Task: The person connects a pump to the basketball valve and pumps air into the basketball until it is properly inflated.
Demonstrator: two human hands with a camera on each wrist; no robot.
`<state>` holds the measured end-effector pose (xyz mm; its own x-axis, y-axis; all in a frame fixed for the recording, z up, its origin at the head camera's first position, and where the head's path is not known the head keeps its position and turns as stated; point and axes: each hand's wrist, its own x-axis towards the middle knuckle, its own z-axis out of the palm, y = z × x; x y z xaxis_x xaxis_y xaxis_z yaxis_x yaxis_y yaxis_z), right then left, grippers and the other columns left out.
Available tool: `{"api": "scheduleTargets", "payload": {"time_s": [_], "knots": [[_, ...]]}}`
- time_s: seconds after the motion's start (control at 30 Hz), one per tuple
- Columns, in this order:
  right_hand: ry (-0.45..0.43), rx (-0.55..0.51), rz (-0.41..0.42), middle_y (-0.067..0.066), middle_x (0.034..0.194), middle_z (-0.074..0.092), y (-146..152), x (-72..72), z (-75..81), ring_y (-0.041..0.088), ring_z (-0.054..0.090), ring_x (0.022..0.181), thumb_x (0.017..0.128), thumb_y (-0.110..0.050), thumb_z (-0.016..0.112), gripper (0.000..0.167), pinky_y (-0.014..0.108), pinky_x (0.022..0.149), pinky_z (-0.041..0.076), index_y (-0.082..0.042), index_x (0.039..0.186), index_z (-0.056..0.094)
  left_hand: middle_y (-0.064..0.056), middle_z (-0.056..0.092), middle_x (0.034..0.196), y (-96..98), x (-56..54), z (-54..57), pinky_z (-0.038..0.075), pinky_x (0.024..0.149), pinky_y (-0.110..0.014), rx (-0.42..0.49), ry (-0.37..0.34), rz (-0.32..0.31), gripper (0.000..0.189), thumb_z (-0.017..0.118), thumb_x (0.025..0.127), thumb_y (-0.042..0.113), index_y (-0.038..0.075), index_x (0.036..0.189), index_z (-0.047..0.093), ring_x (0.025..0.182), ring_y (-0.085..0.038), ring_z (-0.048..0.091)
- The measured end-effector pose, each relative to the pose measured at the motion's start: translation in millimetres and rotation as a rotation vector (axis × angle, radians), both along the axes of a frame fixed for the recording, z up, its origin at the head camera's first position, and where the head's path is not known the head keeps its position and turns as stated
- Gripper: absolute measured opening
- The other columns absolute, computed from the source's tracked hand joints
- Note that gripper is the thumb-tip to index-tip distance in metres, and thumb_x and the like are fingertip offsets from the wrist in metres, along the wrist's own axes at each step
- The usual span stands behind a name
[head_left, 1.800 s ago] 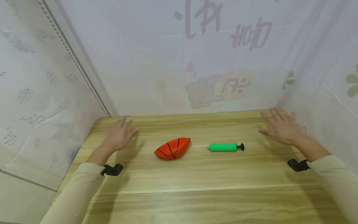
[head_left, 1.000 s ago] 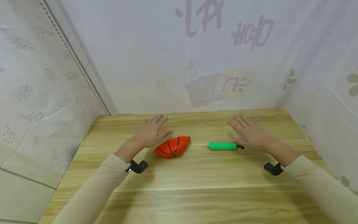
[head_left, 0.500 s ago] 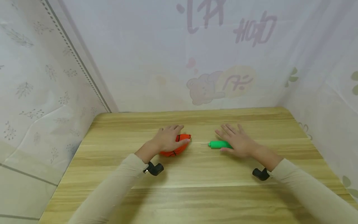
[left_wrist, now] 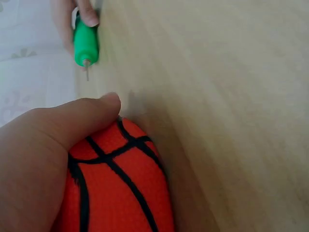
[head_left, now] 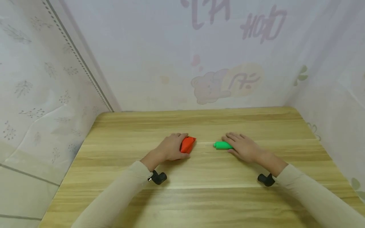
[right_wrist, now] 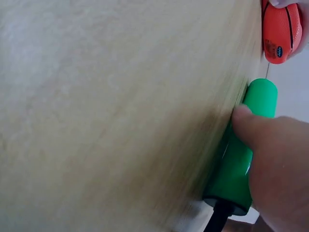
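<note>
A deflated orange-red toy basketball [head_left: 188,144] with black lines lies on the wooden table, folded flat. My left hand [head_left: 171,148] grips it from the left, thumb at the near side and fingers over the far side. To the right is a green ball pump [head_left: 222,145], its thin needle pointing left toward the ball. My right hand [head_left: 242,148] holds the pump's barrel, thumb along one side in the right wrist view. The black plunger rod [right_wrist: 218,221] shows below the barrel there; in the head view it is hidden under the hand.
The wood-grain table [head_left: 199,202] reaches back to a white printed curtain [head_left: 148,63]. Similar sheets hang at the left and right sides. A black wrist camera [head_left: 158,177] sits on the left wrist and another black camera [head_left: 266,180] on the right.
Both hands have come inward from the table's sides. The left has taken hold of the deflated basketball, the right of the ball pump. Ball and pump stay close to where they lay.
</note>
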<state>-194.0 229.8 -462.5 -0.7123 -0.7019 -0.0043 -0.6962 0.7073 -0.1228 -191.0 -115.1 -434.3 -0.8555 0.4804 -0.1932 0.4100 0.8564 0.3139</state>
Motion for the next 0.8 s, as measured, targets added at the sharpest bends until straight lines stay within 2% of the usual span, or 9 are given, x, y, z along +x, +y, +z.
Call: {"api": "scheduleTargets", "payload": {"time_s": [0.13,0.27,0.37,0.47,0.6,0.8], "knots": [[0.049,-0.018,0.012,0.025,0.145,0.052,1.3,-1.1,-1.4,0.042,0.048,0.136,0.102,-0.026,0.063,0.049,0.059,0.106,0.042,0.002,0.141,0.053,-0.017,0.057,0.130,-0.1,-0.7,-2.5,0.047,0.093,-0.049,0.011,0.019,-0.027,0.082,0.077,0.087,0.045,0.004,0.149,0.044,0.115,-0.032,0.054],[0.084,-0.031,0.029,0.020,0.135,0.061,0.4,-2.3,0.1,0.038,0.058,0.126,0.100,-0.025,0.066,0.045,0.057,0.102,0.046,0.001,0.136,0.057,-0.006,0.061,0.105,-2.4,-5.0,-3.5,0.048,0.079,-0.038,0.064,-0.015,-0.041,0.061,0.079,0.085,0.034,0.003,0.131,0.055,0.092,-0.022,0.056],[0.110,-0.041,0.031,0.015,0.126,0.067,-0.2,-3.4,2.7,0.034,0.064,0.116,0.099,-0.026,0.068,0.044,0.055,0.099,0.048,-0.002,0.134,0.058,0.000,0.058,0.094,-4.8,-8.6,-3.8,0.046,0.073,-0.033,0.108,-0.021,-0.056,0.046,0.078,0.084,0.026,0.006,0.120,0.058,0.082,-0.017,0.054],[0.114,-0.053,0.023,0.011,0.118,0.068,0.1,-4.1,5.3,0.030,0.066,0.109,0.099,-0.027,0.068,0.044,0.052,0.094,0.051,-0.005,0.136,0.058,0.001,0.058,0.092,-6.6,-10.5,-3.2,0.046,0.072,-0.033,0.136,0.006,-0.079,0.041,0.075,0.084,0.022,0.007,0.118,0.057,0.079,-0.016,0.054],[0.109,-0.069,0.024,0.008,0.111,0.065,1.1,-3.0,7.2,0.024,0.065,0.099,0.101,-0.030,0.065,0.046,0.045,0.081,0.055,-0.007,0.139,0.056,-0.003,0.064,0.095,-7.2,-10.5,-0.8,0.049,0.074,-0.035,0.157,0.037,-0.106,0.042,0.074,0.087,0.019,0.007,0.122,0.053,0.078,-0.017,0.058],[0.143,-0.090,0.044,0.006,0.108,0.063,0.7,0.7,11.6,0.017,0.061,0.089,0.102,-0.029,0.063,0.048,0.034,0.067,0.052,-0.006,0.143,0.052,-0.009,0.066,0.096,-8.2,-8.9,3.8,0.052,0.076,-0.038,0.213,0.059,-0.115,0.043,0.073,0.088,0.007,0.007,0.122,0.046,0.076,-0.020,0.060]]}}
